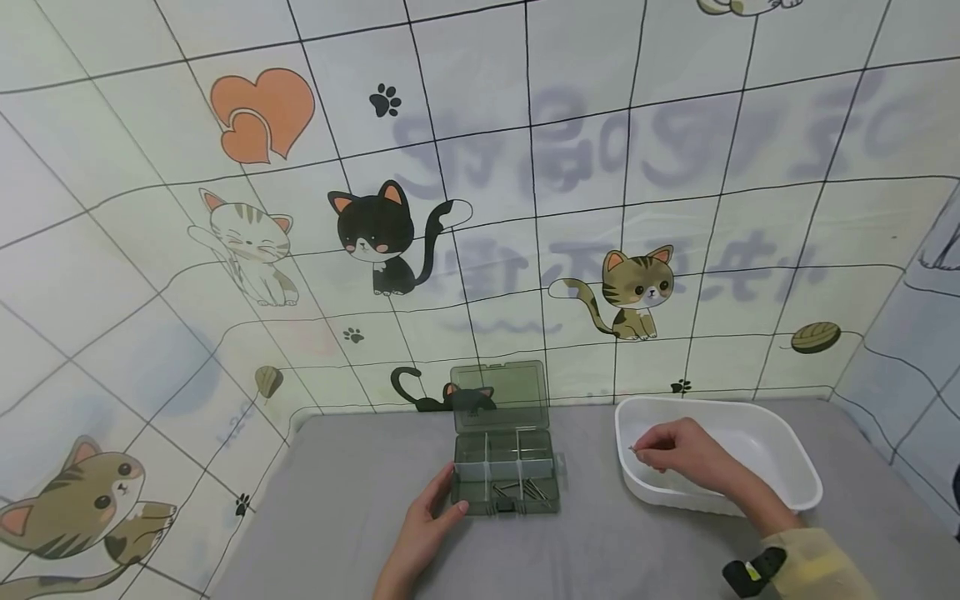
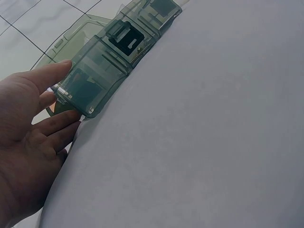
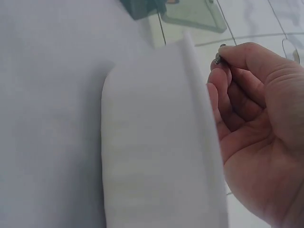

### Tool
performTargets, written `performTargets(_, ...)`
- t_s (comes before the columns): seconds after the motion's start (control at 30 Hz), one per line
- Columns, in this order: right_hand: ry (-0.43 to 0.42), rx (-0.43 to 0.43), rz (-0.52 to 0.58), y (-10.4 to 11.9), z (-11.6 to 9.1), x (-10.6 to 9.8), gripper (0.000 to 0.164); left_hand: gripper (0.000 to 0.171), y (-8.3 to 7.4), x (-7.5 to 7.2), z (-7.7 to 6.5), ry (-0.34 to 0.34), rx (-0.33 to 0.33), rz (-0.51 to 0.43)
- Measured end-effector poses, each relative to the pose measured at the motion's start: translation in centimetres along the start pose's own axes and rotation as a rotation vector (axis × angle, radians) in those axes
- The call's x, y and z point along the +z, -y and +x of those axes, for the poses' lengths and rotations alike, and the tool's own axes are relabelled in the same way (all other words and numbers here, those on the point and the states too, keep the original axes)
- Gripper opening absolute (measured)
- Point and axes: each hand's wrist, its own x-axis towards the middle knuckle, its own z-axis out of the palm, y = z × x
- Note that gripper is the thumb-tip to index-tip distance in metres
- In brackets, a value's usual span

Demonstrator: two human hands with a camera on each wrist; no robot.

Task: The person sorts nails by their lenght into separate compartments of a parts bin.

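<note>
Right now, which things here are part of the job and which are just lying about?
In use:
organizer box, steadied by left hand
small screw, pinched by right hand
white tub
screws in box

Lying about:
grey table
cat wallpaper

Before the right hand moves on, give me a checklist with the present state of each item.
1. Right hand pinches a small screw: ok.
2. Screw lifted above the white tray: ok.
3. Left hand steadies the compartment box, fingers against its left side: ok.
4. Box lid open and leaning back: ok.
5. Front compartment already holds screws: ok.
6. More screws left in the tray: cannot tell.
</note>
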Motion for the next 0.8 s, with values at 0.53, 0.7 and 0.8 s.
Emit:
performTargets(0.53, 0.046, -0.1, -0.006, 2.5, 1.3, 2.4, 0.012, 0.066, 0.2, 0.0, 0.1, -0.003, 0.003, 0.0)
performTargets(0.7, 0.047, -0.109, -0.014, 3.3, 1.7, 3.4, 0.01, 0.066, 0.2, 0.0, 0.0, -0.01, 0.007, 0.004)
performTargets(0.8, 0.048, -0.109, -0.007, 3.6, 1.9, 4.2, 0.01, 0.066, 0.2, 0.0, 0.0, -0.014, 0.012, -0.001)
